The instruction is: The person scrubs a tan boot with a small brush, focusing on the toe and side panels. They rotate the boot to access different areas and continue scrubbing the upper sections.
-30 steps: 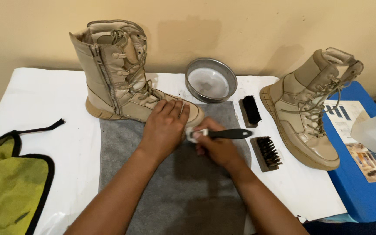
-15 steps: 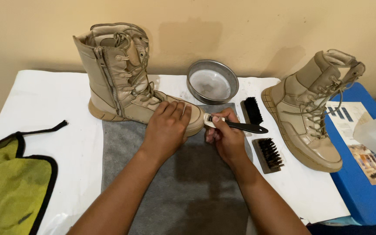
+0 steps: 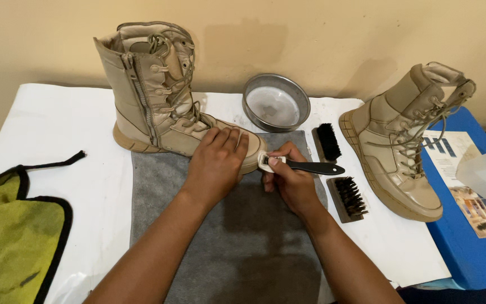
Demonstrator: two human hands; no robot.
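Two hands work on a tall tan boot (image 3: 158, 95) in the head view. This boot stands upright on a white table (image 3: 52, 124), and its toe sits on a grey cloth (image 3: 237, 242). The left hand (image 3: 216, 164) lies flat on the toe of the boot, with its fingers spread and pressing down. It grips nothing. The right hand (image 3: 289, 181) is curled tight around a small brush (image 3: 302, 166) with a black handle. The pale head of the brush touches the front edge of the boot's toe, just beside the left hand. The black handle sticks out to the right.

Behind the hands, a round metal bowl (image 3: 277, 104) sits near the wall. A black brush (image 3: 327, 142) lies just right of the grey cloth, and a brown brush (image 3: 349, 197) lies below it. A second tan boot (image 3: 406, 141) stands further right, leaning a little. It is well apart from the first boot. A blue box (image 3: 468, 253) sits at the right edge with papers on top. A green cloth (image 3: 12, 242) with a black edge lies at the far left.
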